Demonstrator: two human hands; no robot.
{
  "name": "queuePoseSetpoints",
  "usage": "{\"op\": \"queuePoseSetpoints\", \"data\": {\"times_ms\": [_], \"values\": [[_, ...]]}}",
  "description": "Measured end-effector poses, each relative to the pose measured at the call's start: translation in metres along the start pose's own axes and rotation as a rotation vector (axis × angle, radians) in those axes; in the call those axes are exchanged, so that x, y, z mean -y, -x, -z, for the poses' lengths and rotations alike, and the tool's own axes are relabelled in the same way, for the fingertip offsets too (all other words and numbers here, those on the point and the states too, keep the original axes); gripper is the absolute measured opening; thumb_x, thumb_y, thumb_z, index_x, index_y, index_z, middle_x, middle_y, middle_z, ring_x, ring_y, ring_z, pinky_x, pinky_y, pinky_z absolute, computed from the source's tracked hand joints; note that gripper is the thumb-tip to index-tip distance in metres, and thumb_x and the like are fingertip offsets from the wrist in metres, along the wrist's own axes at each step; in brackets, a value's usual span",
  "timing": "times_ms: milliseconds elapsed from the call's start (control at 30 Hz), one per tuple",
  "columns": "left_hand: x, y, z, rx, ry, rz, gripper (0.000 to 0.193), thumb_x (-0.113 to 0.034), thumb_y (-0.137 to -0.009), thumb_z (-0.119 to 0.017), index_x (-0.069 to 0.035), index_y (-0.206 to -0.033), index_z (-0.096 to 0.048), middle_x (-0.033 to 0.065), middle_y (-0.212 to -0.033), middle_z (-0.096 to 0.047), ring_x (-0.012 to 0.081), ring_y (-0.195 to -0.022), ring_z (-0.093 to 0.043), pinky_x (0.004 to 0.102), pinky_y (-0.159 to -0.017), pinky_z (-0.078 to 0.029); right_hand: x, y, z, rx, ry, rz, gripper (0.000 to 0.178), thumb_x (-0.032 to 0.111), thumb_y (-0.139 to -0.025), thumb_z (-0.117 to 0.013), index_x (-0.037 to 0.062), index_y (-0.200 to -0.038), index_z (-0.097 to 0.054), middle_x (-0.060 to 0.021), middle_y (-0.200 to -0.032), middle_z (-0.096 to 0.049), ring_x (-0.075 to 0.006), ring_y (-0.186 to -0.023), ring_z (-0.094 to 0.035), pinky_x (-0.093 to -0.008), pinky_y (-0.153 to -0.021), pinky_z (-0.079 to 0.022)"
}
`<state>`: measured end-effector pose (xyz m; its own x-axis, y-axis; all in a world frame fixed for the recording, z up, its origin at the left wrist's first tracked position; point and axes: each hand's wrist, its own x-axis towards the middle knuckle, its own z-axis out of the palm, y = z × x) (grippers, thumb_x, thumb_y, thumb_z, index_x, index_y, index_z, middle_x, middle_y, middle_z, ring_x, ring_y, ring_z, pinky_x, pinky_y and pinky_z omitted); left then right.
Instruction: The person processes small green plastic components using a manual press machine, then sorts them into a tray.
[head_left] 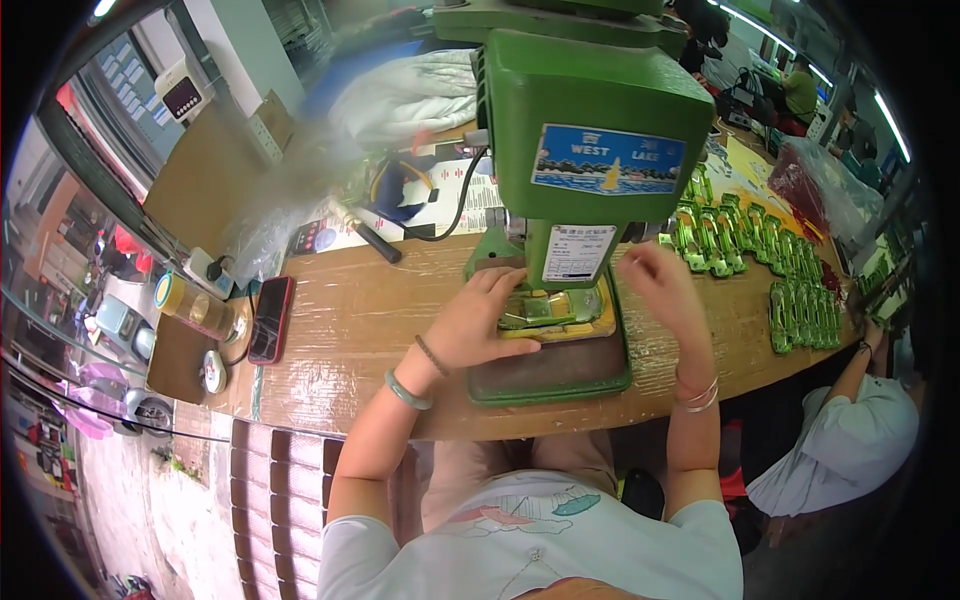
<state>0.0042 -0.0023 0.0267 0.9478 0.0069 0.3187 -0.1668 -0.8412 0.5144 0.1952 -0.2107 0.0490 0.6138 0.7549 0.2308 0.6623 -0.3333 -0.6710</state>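
Observation:
A green bench drill press (600, 100) stands in front of me. On its base (550, 380) sits a yellow jig (585, 328) with a shiny green metal part (550, 308) lying in it, partly hidden under the drill head. My left hand (475, 320) grips the jig's left side, its thumb along the front edge and its fingers reaching behind. Beside the drill head, on the right, my right hand (660, 280) is raised with curled fingers. Whatever it grips there, perhaps a feed handle, cannot be made out.
Rows of green metal parts (745, 240) lie on the table to the right, with another group (800, 315) nearer. Left are a phone (271, 320), a jar (195, 308) and a cardboard box (180, 365). A dark-handled tool (375, 240) lies behind. At right sits another person (850, 430).

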Motion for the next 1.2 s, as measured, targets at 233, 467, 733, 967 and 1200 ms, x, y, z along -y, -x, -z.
{"op": "queuePoseSetpoints", "data": {"times_ms": [233,467,733,967,1200], "values": [[-0.002,0.004,-0.004,-0.085,0.021,-0.008,0.091,-0.034,-0.063,-0.079,0.005,-0.132,-0.033,0.0229,-0.123,-0.045,0.0378,-0.115,-0.042,0.0415,-0.099,-0.036,-0.079,-0.073,-0.001,0.025,-0.839,-0.225,0.025,0.015,-0.088,-0.055,0.0001,-0.109,-0.056,-0.0067,-0.079,-0.064,-0.0135,-0.064,-0.059,-0.0263,-0.052,-0.048],[0.000,-0.004,-0.008,-0.073,0.085,0.006,0.089,-0.030,-0.061,-0.081,0.007,-0.128,-0.036,0.0230,-0.119,-0.047,0.0379,-0.112,-0.043,0.0414,-0.099,-0.037,-0.027,-0.191,0.081,-0.569,-0.617,0.707,0.026,0.015,-0.090,-0.054,0.0025,-0.112,-0.056,-0.0049,-0.089,-0.063,-0.0126,-0.072,-0.061,-0.0260,-0.057,-0.050],[0.003,0.002,-0.006,-0.114,0.085,-0.010,0.082,-0.028,-0.059,-0.081,0.006,-0.122,-0.041,0.0226,-0.118,-0.048,0.0382,-0.110,-0.044,0.0416,-0.097,-0.038,0.119,-0.023,0.095,-0.558,-0.784,0.606,0.030,0.035,-0.098,-0.041,0.0057,-0.097,-0.045,-0.0055,-0.073,-0.046,-0.0130,-0.059,-0.045,-0.0297,-0.062,-0.045],[0.003,0.001,-0.007,-0.120,0.093,-0.002,0.081,-0.028,-0.059,-0.081,0.006,-0.121,-0.042,0.0223,-0.116,-0.049,0.0378,-0.110,-0.044,0.0415,-0.097,-0.038,0.107,0.004,0.085,-0.484,-0.852,0.719,0.029,0.038,-0.099,-0.033,0.0092,-0.098,-0.037,-0.0085,-0.075,-0.042,-0.0179,-0.062,-0.043,-0.0360,-0.068,-0.043],[0.004,0.000,-0.005,-0.114,0.095,0.007,0.080,-0.028,-0.060,-0.081,0.006,-0.121,-0.042,0.0221,-0.116,-0.049,0.0376,-0.110,-0.044,0.0410,-0.097,-0.038,0.097,0.019,0.067,-0.581,-0.894,0.744,0.032,0.045,-0.097,-0.035,0.0133,-0.096,-0.036,-0.0073,-0.075,-0.039,-0.0185,-0.064,-0.040,-0.0395,-0.073,-0.042]]}}
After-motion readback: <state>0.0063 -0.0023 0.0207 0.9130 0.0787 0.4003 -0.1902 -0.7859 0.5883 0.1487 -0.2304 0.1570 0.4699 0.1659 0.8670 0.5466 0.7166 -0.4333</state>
